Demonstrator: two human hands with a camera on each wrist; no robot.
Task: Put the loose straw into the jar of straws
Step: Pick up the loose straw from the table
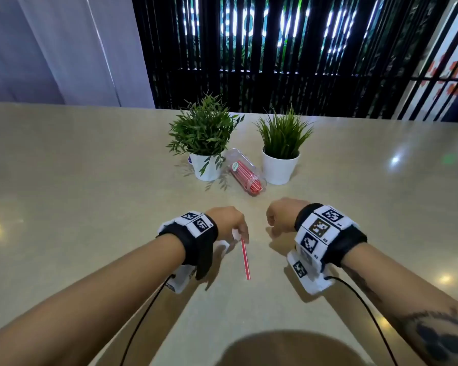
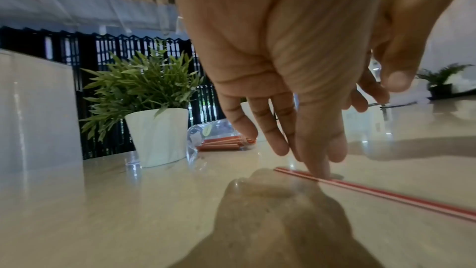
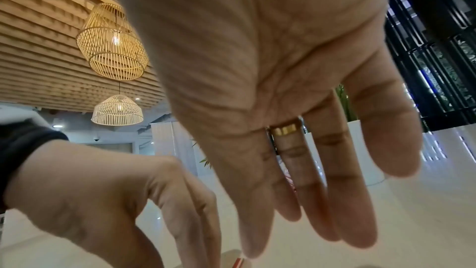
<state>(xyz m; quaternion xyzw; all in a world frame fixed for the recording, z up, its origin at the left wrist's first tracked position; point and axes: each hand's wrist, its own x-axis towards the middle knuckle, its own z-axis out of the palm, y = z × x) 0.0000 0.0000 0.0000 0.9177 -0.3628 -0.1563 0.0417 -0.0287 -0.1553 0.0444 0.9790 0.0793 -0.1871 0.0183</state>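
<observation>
From the head camera we see the loose straw (image 1: 245, 257), red and white, lying flat on the beige table (image 1: 77, 180) between our two forearms, its far end under the fingers of our left hand (image 1: 229, 221). The right hand (image 1: 279, 213) hangs just beside it, knuckles up, holding nothing. Beyond both hands the clear jar of straws (image 1: 245, 171) lies on its side, wedged between two white potted plants (image 1: 205, 143), its mouth turned toward us. The stretch of table from hands to jar is bare, and wide surface runs to either side; the far table edge sits behind the pots.

The left wrist camera gives what the head view hides: our left fingertips (image 2: 323, 170) reach down, fingers nearly straight, and one tip presses on the straw (image 2: 386, 195) against the table. We cannot tell whether the thumb closes on it. The jar (image 2: 219, 140) lies low beside the nearer pot (image 2: 159, 136).

The right wrist camera shows our right hand's fingers (image 3: 335, 191) spread and relaxed, a gold ring (image 3: 284, 129) on one, touching nothing. Our left hand (image 3: 103, 201) appears at lower left, and a striped bit of straw (image 3: 239, 263) peeks in at the bottom edge. Two woven lamps (image 3: 113, 42) hang overhead.
</observation>
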